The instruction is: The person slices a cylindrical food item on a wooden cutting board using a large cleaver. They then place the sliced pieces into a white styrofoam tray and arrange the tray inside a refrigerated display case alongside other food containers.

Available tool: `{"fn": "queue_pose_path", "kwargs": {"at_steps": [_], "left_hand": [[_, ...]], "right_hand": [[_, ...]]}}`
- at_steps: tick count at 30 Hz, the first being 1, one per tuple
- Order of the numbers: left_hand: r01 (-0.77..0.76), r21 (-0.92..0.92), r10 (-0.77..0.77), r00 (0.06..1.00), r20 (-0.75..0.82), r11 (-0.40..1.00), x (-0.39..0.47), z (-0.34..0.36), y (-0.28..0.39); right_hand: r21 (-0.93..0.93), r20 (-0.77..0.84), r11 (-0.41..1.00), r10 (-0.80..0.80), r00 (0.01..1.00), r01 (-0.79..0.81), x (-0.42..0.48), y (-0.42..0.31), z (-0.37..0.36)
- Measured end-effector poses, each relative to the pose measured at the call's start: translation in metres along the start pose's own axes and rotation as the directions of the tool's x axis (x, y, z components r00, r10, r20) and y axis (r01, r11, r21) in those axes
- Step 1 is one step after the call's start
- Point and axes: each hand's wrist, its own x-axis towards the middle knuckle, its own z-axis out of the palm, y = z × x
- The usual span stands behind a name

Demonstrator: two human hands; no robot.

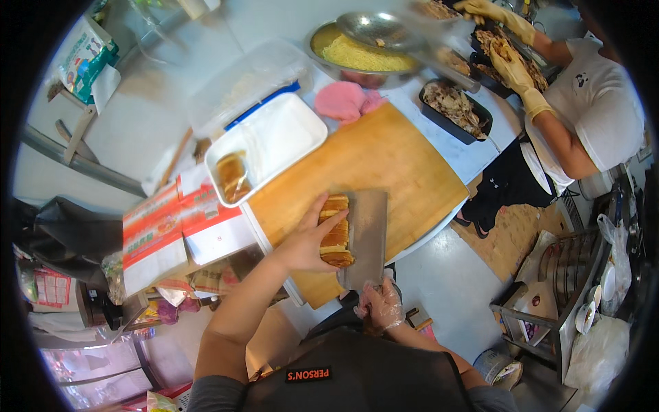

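On the wooden cutting board [412,159] lies a row of sliced food pieces [337,232], browned on the outside with pale sides. They could be tofu or cake; I cannot tell which. My bare left hand [311,237] spans the row from the left, thumb at the near end and fingers at the far end and over the top. Inside a transparent plastic glove, my right hand [381,306] grips a cleaver [366,237]. Its broad blade lies along the right side of the pieces. The cleaver's handle is mostly hidden in the hand.
Beyond the board stands a white tray [283,126] with similar browned pieces [232,175]. Pink cloth [342,100], a steel bowl of yellow noodles [360,56] and a black meat container [455,110] are behind. A gloved co-worker [582,103] handles meat at right. A cardboard box [180,226] lies left.
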Motion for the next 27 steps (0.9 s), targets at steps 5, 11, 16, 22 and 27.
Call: {"fn": "queue_pose_path", "kwargs": {"at_steps": [5,11,16,22,27], "left_hand": [[0.091,-0.103,-0.097,0.994,-0.054,0.991,0.005,0.008,0.013],[0.1,-0.183,-0.118,0.989,-0.089,0.978,0.003,0.014,0.02],[-0.025,-0.155,-0.017,0.964,-0.266,0.988,0.01,-0.009,0.04],[0.104,-0.028,-0.107,0.94,-0.324,0.994,0.031,-0.077,0.025],[0.286,-0.031,-0.285,0.926,-0.247,0.958,0.062,-0.129,-0.019]], "right_hand": [[0.051,0.061,0.999,0.012,0.998,-0.015,0.005,0.016,0.001],[-0.004,0.088,1.0,0.027,0.996,-0.026,-0.011,-0.014,0.011],[-0.128,0.15,0.99,-0.043,0.988,0.062,-0.019,-0.061,0.017],[-0.217,0.11,0.967,0.162,0.981,-0.136,0.036,-0.134,0.059],[-0.285,0.293,0.957,0.14,0.946,-0.053,0.118,-0.169,0.099]]}}
